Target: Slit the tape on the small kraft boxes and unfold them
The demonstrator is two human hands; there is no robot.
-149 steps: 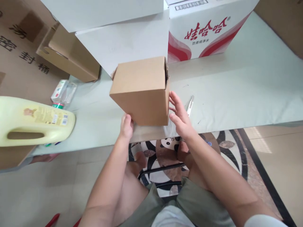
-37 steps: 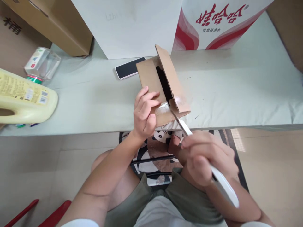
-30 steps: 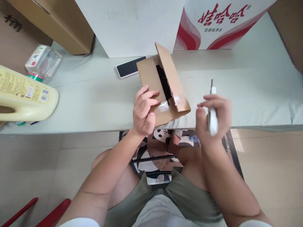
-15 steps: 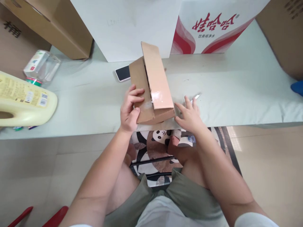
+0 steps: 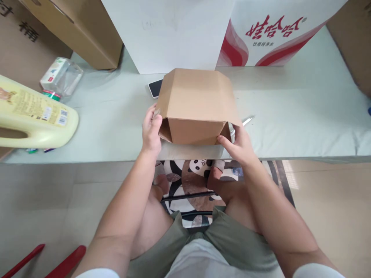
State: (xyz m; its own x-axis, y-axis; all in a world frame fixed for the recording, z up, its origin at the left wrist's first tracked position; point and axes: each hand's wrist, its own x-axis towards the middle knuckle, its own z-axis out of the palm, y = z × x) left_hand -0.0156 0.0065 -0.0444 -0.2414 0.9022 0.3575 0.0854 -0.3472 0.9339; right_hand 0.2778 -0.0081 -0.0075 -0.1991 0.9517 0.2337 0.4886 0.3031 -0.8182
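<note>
A small brown cardboard box [image 5: 197,96] is in front of me near the table's front edge, its side flaps angled outward. My left hand [image 5: 152,130] grips the flap on its left, thumb at the near corner. My right hand [image 5: 237,143] holds the right flap, with the thumb against the near right corner. Partly behind the right hand lies a knife-like tool with a pointed silver blade [image 5: 248,120]. A phone [image 5: 155,88] with a dark screen lies behind the box's left side and is partly covered by it.
The table [image 5: 110,127] has a pale green cloth. At the left are a yellow jug [image 5: 37,112] and a clear bottle [image 5: 65,79] lying down. A white carton [image 5: 174,34], a red-and-white carton [image 5: 266,34] and a tall brown box [image 5: 84,31] stand along the back.
The box has turned over and round, now showing a broad plain face with its flaps spread to the sides. My right hand has come from beside the box to hold its right flap.
</note>
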